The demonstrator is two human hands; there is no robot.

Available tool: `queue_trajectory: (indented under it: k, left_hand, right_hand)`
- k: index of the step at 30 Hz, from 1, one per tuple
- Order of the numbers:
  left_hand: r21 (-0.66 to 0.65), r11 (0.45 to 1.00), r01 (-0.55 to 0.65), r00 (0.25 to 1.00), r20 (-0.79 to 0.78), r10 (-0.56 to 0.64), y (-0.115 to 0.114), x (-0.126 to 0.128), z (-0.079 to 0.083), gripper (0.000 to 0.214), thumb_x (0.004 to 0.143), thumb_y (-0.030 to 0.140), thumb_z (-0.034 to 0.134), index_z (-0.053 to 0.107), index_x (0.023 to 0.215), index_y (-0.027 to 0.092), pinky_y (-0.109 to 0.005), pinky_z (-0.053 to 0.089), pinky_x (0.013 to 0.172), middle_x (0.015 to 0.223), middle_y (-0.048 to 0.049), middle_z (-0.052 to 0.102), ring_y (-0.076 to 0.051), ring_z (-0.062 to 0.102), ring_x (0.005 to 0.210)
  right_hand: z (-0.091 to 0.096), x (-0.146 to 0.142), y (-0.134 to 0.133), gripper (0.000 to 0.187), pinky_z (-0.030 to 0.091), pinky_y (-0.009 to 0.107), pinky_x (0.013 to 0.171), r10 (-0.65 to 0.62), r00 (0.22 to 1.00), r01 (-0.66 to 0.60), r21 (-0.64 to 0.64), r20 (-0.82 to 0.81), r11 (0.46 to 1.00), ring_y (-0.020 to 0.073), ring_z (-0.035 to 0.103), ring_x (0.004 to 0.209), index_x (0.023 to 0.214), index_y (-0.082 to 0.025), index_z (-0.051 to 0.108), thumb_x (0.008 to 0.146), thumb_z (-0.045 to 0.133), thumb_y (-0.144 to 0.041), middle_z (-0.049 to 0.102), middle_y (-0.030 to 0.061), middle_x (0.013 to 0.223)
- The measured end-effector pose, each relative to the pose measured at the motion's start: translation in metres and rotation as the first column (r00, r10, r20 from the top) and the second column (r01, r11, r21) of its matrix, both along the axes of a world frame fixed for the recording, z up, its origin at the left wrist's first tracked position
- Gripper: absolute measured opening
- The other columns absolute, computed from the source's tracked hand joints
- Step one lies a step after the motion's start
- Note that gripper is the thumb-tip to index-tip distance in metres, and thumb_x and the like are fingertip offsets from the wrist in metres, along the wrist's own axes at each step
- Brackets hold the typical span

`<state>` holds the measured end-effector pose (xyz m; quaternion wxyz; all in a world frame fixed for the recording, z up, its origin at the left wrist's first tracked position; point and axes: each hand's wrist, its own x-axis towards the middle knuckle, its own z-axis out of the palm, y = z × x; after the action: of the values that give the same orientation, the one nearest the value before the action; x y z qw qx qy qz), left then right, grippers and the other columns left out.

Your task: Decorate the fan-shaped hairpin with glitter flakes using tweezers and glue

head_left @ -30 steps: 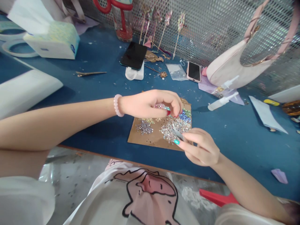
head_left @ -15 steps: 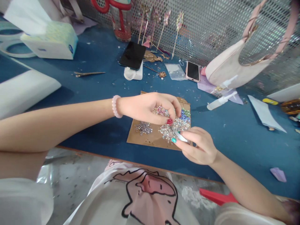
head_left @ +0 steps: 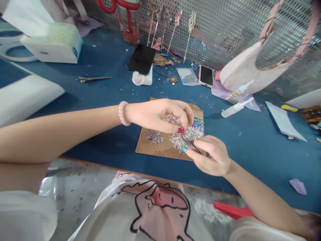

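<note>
A brown cardboard sheet [head_left: 150,149] lies on the blue table, with small piles of sparkling rhinestones [head_left: 188,134] in silver, blue, green and pink on it. My left hand [head_left: 156,113] hovers over the piles with its fingers curled into a pinch; what it pinches is too small to see. My right hand [head_left: 213,155] grips thin metal tweezers [head_left: 192,145], their tip at the silver pile just below my left thumb.
Behind the sheet are a black phone on a white stand [head_left: 141,60], a second phone [head_left: 206,76], a small plastic bag [head_left: 188,76], decorated sticks [head_left: 175,30], a glue bottle [head_left: 237,107], a pink handbag [head_left: 247,75], a tissue box [head_left: 54,45] and a hair clip [head_left: 94,79].
My left hand dropped slightly toward the silver pile and closed its pinch. My right hand shifted a little left with the tweezers, bringing the tip under the left thumb.
</note>
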<state>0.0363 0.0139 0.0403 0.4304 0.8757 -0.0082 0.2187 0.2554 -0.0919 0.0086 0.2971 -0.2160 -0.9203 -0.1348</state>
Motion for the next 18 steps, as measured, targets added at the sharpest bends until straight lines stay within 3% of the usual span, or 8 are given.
queue_trajectory:
  k: [18]
  left_hand:
    - [0.003, 1.000, -0.017, 1.000, -0.009, 0.017, 0.0005, 0.0000, -0.0003, 0.013, 0.078, 0.002, 0.054, 0.061, 0.078, 0.012, -0.024, 0.043, 0.089, 0.101, -0.0078, 0.057, -0.012, 0.055, 0.095]
  right_hand:
    - [-0.0014, -0.0018, 0.0014, 0.021, 0.043, 0.026, 0.056, -0.006, 1.000, 0.006, 0.023, -0.011, 1.000, 0.0088, 0.052, 0.065, 0.093, -0.016, 0.061, 0.076, 0.057, -0.004, 0.054, 0.0030, 0.087]
